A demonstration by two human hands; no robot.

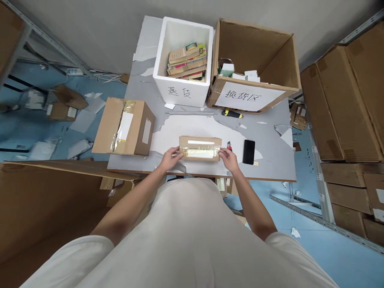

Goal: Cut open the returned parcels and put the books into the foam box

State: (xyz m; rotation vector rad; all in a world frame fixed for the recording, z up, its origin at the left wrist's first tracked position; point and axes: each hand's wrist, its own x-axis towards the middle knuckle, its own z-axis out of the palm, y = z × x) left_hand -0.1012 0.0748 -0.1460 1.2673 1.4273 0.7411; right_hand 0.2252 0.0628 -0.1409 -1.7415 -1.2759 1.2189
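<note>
A small brown carton (200, 149) with clear tape and a white label lies near the table's front edge. My left hand (171, 159) grips its left end, fingers and thumb closed at the corner. At the right end, my right hand (228, 159) holds the carton in the same way. Just beyond my right hand lies a red cutter (229, 146), partly hidden by the fingers. Further right, a black phone (249, 152) rests flat. A black and yellow cutter (232, 114) lies behind the carton, near the large boxes.
On the table (270, 164), a taped carton (126, 127) stands left. At the back are a white foam box (183, 91) holding flat packages and a large open carton (252, 96) with small boxes inside. Shelving with cartons (345, 104) flanks the right; a big open box (54, 200) is lower left.
</note>
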